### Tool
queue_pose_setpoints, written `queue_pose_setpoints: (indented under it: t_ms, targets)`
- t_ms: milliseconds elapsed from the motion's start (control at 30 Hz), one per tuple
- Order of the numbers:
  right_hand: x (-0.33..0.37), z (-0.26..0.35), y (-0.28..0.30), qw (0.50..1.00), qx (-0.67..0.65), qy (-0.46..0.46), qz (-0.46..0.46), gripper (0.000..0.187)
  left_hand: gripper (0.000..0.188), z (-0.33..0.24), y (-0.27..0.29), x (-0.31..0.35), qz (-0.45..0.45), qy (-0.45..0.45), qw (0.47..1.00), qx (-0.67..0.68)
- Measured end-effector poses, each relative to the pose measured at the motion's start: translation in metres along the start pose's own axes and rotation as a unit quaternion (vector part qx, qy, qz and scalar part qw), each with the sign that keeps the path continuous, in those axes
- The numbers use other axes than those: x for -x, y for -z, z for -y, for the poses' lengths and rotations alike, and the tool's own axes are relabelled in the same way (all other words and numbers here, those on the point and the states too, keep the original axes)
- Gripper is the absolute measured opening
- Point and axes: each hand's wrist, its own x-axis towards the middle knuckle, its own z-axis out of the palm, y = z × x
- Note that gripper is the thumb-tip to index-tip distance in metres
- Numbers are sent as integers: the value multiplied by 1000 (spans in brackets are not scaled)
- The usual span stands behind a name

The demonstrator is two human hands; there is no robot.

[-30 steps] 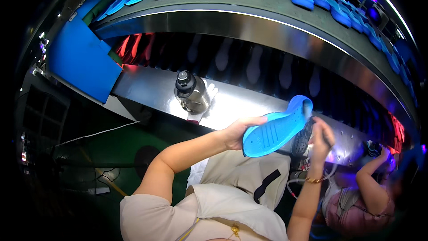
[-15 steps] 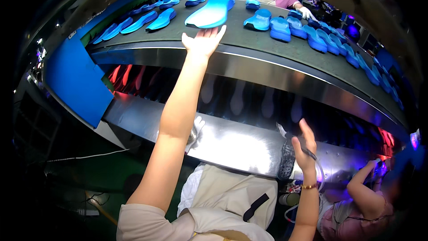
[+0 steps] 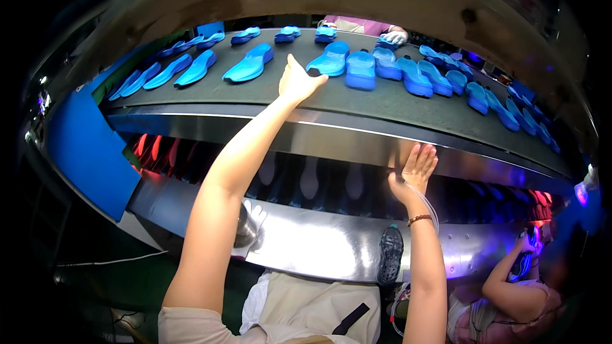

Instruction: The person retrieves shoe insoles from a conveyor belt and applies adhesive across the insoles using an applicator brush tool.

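Note:
Blue shoe soles lie in rows on the dark conveyor belt (image 3: 268, 99). My left hand (image 3: 298, 83) reaches over the belt with fingers and thumb spread. Its thumb is at the dark near tip of one blue sole (image 3: 329, 58); whether it touches cannot be told. Left of that hand rests another blue sole (image 3: 250, 64), apart from it. My right hand (image 3: 417, 162) is raised with its fingers stretched out, in front of the metal side rail (image 3: 357, 130); contact is unclear. A clear thin tube (image 3: 433, 205) runs along the right wrist, beside a beaded bracelet.
Below the belt is a metal ledge (image 3: 312, 236) bearing a dark perforated sole-shaped piece (image 3: 390, 255) and a metal cup (image 3: 245, 229). Soles glow red in the lower opening. Across the belt a co-worker's gloved hand (image 3: 396, 37) is near soles; another co-worker (image 3: 519, 293) sits at right.
My left hand has left the sole it was touching, which now lies on the belt, and moved right to another sole. My right hand has risen from above the ledge to the rail.

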Motion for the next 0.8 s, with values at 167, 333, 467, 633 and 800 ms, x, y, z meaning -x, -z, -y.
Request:
queue_pose_setpoints:
  t_ms: [167, 333, 467, 633, 800]
  targets:
    - [6, -2, -14, 1000, -8, 0, 0, 97, 120, -21, -24, -33, 78, 54, 985, -141]
    - [8, -7, -14, 1000, -21, 13, -14, 98, 104, -27, -40, -49, 98, 134, 966, -200]
    - [10, -8, -11, 999, -32, 14, -21, 97, 90, -35, -27, -34, 82, 143, 955, -248]
    - [9, -8, -7, 999, -43, 24, -12, 98, 88, -48, -13, -23, 128, 44, 919, -370]
    - [10, -16, -6, 999, -34, 26, 5, 99, 85, -91, -61, 8, 133, -290, 891, -322]
